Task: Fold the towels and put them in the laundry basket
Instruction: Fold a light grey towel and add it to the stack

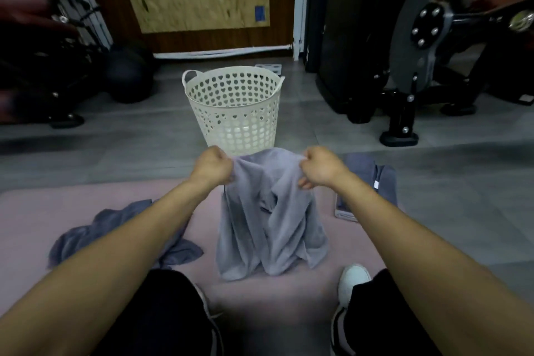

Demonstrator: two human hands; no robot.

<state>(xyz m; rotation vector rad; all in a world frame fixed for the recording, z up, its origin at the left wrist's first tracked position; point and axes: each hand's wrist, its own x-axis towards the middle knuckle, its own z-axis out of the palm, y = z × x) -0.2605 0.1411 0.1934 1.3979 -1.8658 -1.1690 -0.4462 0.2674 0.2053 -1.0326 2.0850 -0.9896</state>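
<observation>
Two bare hands held one grey towel (270, 217) up by its top edge, and we saw them from a head-worn camera looking down. Our left hand (213, 165) was curled into a fist around the towel's upper left corner; our right hand (320, 167) pinched the upper right corner, fingers bunched in the cloth. That towel hung down between our arms in loose folds, its lower edge reaching the pink mat (26, 222) we sat on. A second, darker towel (86, 235) lay crumpled on the mat beside our left forearm, partly hidden by it. A third towel (372, 179) lay flatter on the grey floor (448, 205) just beyond our right wrist, with a small white tag showing. The white laundry basket (234, 108), pierced with heart-shaped holes, stood upright on the floor straight ahead, just beyond the raised towel. Black exercise machines (404, 52) stood along the wall behind.
</observation>
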